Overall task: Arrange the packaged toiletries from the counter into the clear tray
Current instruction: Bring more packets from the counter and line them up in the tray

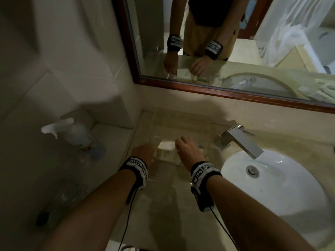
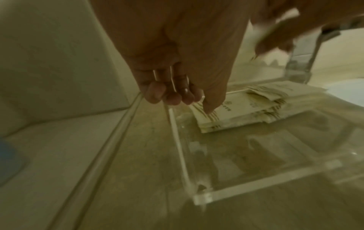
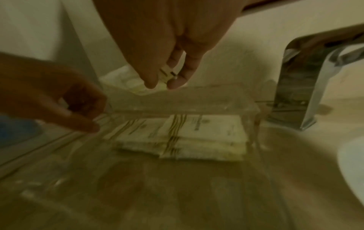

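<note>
A clear tray (image 1: 206, 140) sits on the counter between the side wall and the faucet. Several cream packets with striped ends (image 3: 187, 135) lie stacked inside it, also visible in the left wrist view (image 2: 246, 109). My left hand (image 2: 187, 99) grips the tray's left wall (image 2: 180, 147), fingers curled over its top edge. My right hand (image 3: 159, 84) hovers above the tray's back part and pinches one more packet (image 3: 164, 76) between thumb and fingers. In the head view that packet (image 1: 165, 144) shows white between the left hand (image 1: 145, 151) and the right hand (image 1: 181, 144).
A chrome faucet (image 1: 239, 140) stands right beside the tray's right wall, with the white basin (image 1: 281, 178) beyond it. A white pump bottle (image 1: 72, 131) stands on the ledge to the left. The mirror (image 1: 235, 51) runs along the back wall.
</note>
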